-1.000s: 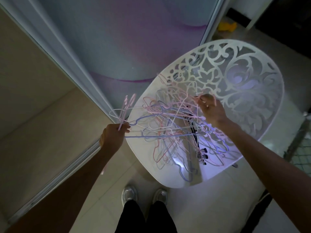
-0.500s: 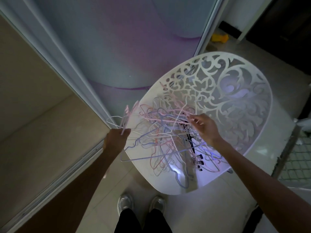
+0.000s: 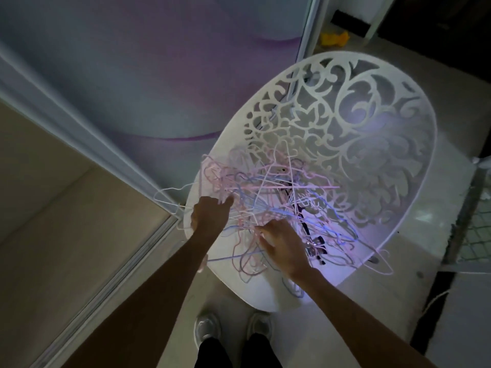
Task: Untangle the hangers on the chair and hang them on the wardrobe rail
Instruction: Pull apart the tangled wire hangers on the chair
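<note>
Dim light covers a pale tiled floor (image 3: 358,322), with a sliding wardrobe door (image 3: 148,75) filling the upper left of the frame and its track (image 3: 87,290) running down to the lower left. At the centre stands a white chair (image 3: 398,134) with a cut-out scroll back, and the hangers (image 3: 276,197) are heaped in a pink, blue and white tangle on its seat. No wardrobe rail is seen.

The left hand (image 3: 210,219) is clenched around several wires at the left edge of the heap, where a white hanger (image 3: 170,193) juts out over the seat's rim. The right hand (image 3: 284,245) is laid on the lower part of the tangle with curled fingers; whether a wire is pinched cannot be told.

Judged from this, one hanger is being worked loose. It would best be followed by its hook and slid out along its own plane while the heap is held down, since a straight pull would likely drag neighbours off the seat.
</note>
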Demonstrator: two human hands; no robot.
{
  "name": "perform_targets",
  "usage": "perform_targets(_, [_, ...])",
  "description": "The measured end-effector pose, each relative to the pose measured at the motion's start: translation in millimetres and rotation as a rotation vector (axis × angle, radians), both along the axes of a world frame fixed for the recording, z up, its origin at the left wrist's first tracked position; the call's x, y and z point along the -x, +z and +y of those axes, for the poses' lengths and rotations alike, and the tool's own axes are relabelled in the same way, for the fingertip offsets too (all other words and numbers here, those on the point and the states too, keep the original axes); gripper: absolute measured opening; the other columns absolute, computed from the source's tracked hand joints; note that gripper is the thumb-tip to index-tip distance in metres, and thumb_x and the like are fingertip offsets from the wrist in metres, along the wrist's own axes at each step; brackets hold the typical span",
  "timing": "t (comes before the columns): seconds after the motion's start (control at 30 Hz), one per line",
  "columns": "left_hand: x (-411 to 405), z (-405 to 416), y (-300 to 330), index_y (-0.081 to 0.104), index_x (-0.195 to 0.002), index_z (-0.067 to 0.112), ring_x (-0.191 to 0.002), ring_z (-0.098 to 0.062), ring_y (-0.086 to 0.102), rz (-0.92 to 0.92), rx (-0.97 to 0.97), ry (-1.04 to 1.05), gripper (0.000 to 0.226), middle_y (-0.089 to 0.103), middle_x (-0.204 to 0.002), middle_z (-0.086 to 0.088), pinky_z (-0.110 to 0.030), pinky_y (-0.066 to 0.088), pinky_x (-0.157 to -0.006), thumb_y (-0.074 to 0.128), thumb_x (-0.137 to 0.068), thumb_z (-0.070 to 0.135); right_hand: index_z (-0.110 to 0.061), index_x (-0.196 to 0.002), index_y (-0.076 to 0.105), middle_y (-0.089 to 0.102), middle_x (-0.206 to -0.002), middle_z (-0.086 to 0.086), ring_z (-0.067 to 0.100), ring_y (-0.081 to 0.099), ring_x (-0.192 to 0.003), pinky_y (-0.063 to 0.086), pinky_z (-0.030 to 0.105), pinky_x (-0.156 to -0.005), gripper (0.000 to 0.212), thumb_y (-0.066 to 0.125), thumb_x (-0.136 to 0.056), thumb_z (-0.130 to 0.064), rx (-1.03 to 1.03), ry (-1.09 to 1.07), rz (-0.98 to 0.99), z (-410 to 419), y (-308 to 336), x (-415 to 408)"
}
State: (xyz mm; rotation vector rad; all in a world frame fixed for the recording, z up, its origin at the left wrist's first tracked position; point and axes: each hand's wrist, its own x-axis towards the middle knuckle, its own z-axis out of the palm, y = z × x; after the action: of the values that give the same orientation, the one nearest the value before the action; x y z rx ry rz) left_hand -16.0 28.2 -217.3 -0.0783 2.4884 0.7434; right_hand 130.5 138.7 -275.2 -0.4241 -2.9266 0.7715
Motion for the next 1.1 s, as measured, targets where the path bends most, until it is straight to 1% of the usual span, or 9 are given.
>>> perform_targets(0.2, [-21.3, 31.4, -36.5, 0.064, -0.110, 0.003, -0.112, -0.031, 0.058, -0.140, -0.036, -0.004, 0.051, 0.061, -0.116, -0.015, -0.031, 0.045, -0.092, 0.066, -0.080, 0.044, -0.022, -0.113, 0.066, 0.067, -0.112, 0.000, 0.017, 0.060, -0.104, 0.047, 0.023, -0.086, 0.029, 0.048, -0.090, -0.020, 0.071, 0.130, -0.042, 15.3, -3.2, -35.7])
perform_targets(0.33, [-33.9, 34.1, -43.5, 0.063, -0.108, 0.006, -0.110, -0.032, 0.058, 0.003, 0.042, 0.022, 0.042, 0.063, -0.116, -0.016, -0.034, 0.045, -0.089, 0.068, -0.081, 0.038, -0.019, -0.110, 0.066, 0.066, -0.110, 0.007, 0.027, 0.059, -0.104, 0.045, 0.032, -0.084, 0.027, 0.053, -0.087, -0.015, 0.022, -0.261, 0.007, 55.5, -0.6, -59.3])
perform_targets(0.43, [-31.8, 27.6, -49.3, 0.058, -0.114, 0.002, -0.112, -0.035, 0.056, 0.037, 0.141, -0.035, 0.051, 0.061, -0.118, -0.019, -0.037, 0.044, -0.090, 0.065, -0.083, 0.042, -0.010, -0.128, 0.051, 0.053, -0.126, 0.018, 0.037, 0.046, -0.119, 0.041, 0.041, -0.095, 0.051, 0.066, -0.083, -0.030, 0.127, -0.624, -0.284, 98.9, -5.6, -70.9])
perform_targets(0.5, [-27.6, 26.2, -53.7, 0.057, -0.116, 0.001, -0.113, -0.037, 0.055, 0.021, 0.177, -0.073, 0.056, 0.060, -0.120, -0.020, -0.039, 0.044, -0.091, 0.064, -0.083, 0.046, -0.010, -0.138, 0.037, 0.042, -0.136, 0.017, 0.035, 0.036, -0.127, 0.035, 0.043, -0.102, 0.079, 0.069, -0.077, -0.048, 0.138, -0.561, -0.516, 113.8, -10.9, -73.0])
perform_targets(0.6, [-25.3, 30.9, -58.4, 0.056, -0.118, -0.001, -0.113, -0.036, 0.056, -0.016, 0.165, -0.072, 0.056, 0.060, -0.120, -0.019, -0.038, 0.045, -0.090, 0.065, -0.083, 0.043, -0.020, -0.141, 0.036, 0.036, -0.139, 0.012, 0.032, 0.030, -0.131, 0.034, 0.043, -0.104, 0.088, 0.069, -0.070, -0.060, 0.069, -0.424, -0.645, 115.9, -14.1, -68.8])
perform_targets(0.7, [-22.4, 34.0, -60.8, 0.071, -0.104, 0.010, -0.099, -0.032, 0.064, -0.047, -0.047, 0.061, 0.035, 0.070, -0.103, -0.014, -0.035, 0.050, -0.082, 0.070, -0.078, 0.033, -0.020, -0.130, 0.049, 0.044, -0.133, 0.010, 0.030, 0.040, -0.125, 0.039, 0.040, -0.098, 0.078, 0.073, -0.067, -0.058, 0.009, -0.429, -0.598, 117.5, -17.2, -65.2])
perform_targets(0.8, [-23.7, 31.5, -52.7, 0.075, -0.093, 0.019, -0.088, -0.026, 0.068, -0.066, -0.274, 0.129, 0.024, 0.074, -0.091, -0.008, -0.036, 0.053, -0.081, 0.074, -0.072, 0.030, -0.018, -0.126, 0.054, 0.057, -0.110, 0.007, 0.023, 0.057, -0.100, 0.044, 0.032, -0.086, 0.067, 0.081, -0.067, -0.038, 0.253, -0.497, -0.454, 117.3, -22.7, -66.6])
perform_targets(0.93, [-24.0, 22.0, -39.4, 0.076, -0.092, 0.017, -0.074, -0.006, 0.069, -0.047, -0.480, 0.101, 0.019, 0.074, -0.079, 0.002, -0.022, 0.056, -0.073, 0.075, -0.075, 0.025, -0.022, -0.122, 0.060, 0.060, -0.086, 0.000, 0.016, 0.052, -0.076, 0.045, 0.033, -0.076, 0.054, 0.079, -0.071, -0.026, 0.367, -0.464, -0.356, 114.9, -26.1, -64.1])
perform_targets(1.1, [-5.7, 17.7, -19.5, 0.074, -0.094, 0.008, -0.065, 0.010, 0.064, 0.054, -0.620, 0.066, 0.016, 0.073, -0.072, 0.007, -0.005, 0.048, -0.066, 0.072, -0.079, 0.014, -0.021, -0.093, 0.075, 0.069, -0.099, 0.003, 0.018, 0.060, -0.092, 0.041, 0.027, -0.075, 0.012, 0.069, -0.083, -0.025, 0.343, -0.375, -0.209, 108.1, -10.7, -51.8])
